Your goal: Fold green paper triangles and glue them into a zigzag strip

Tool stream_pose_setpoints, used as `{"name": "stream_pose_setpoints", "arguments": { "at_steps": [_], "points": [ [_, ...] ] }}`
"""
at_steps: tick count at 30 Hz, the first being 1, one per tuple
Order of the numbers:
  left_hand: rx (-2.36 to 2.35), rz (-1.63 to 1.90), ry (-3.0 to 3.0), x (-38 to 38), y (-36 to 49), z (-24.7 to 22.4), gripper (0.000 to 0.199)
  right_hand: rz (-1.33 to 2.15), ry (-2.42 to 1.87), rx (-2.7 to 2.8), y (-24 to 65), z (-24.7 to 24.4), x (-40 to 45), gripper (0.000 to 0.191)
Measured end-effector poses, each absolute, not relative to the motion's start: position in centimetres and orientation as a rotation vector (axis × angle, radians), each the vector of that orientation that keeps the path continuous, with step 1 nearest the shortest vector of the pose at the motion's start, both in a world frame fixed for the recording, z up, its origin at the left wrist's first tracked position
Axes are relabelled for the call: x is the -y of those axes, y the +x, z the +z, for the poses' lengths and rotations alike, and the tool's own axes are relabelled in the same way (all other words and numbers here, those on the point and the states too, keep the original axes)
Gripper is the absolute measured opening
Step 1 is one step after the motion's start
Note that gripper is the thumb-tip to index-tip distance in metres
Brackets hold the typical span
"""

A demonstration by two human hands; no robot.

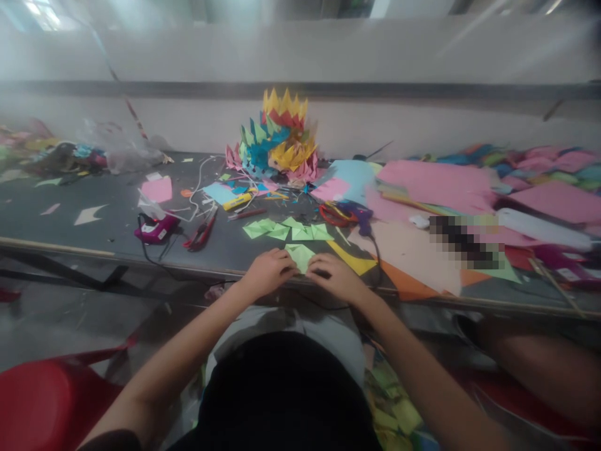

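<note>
A light green folded paper piece (299, 255) lies at the table's front edge between my hands. My left hand (271, 270) pinches its left side with curled fingers. On the opposite side, my right hand (332, 273) has its bent fingers on the right corner. Just behind it, several more green folded paper pieces (305, 229) lie in a row. A yellow paper sheet (352, 258) is right of my right hand. Beyond the row sits a pile of folded paper crowns (282, 144) in yellow, red, blue, green and pink.
Red-handled scissors (201, 232), a purple box-like item (157, 229) and a yellow cutter (237, 201) lie left. A purple glue gun (360, 216) with a cord and pink paper sheets (436, 185) are right. A red stool (51, 401) stands lower left.
</note>
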State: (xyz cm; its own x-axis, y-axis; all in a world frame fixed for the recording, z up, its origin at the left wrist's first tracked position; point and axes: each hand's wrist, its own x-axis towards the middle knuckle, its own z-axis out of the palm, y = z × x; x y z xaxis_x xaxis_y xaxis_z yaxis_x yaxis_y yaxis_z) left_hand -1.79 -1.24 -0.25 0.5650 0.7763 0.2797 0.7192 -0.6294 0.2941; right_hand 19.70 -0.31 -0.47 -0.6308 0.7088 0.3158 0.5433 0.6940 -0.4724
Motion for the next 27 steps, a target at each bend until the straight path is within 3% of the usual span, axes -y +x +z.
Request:
{"name": "stream_pose_setpoints", "arguments": {
  "at_steps": [22,27],
  "points": [
    [-1.337,0.658,2.200,0.0,-1.0,-0.8,0.005,0.628,-1.311,2.250,18.0,-0.4,-0.8,0.012],
    [-1.209,0.681,2.185,-0.2,-1.4,-0.8,0.013,0.640,-1.319,2.267,18.1,-0.5,-1.1,0.013]
  ]
}}
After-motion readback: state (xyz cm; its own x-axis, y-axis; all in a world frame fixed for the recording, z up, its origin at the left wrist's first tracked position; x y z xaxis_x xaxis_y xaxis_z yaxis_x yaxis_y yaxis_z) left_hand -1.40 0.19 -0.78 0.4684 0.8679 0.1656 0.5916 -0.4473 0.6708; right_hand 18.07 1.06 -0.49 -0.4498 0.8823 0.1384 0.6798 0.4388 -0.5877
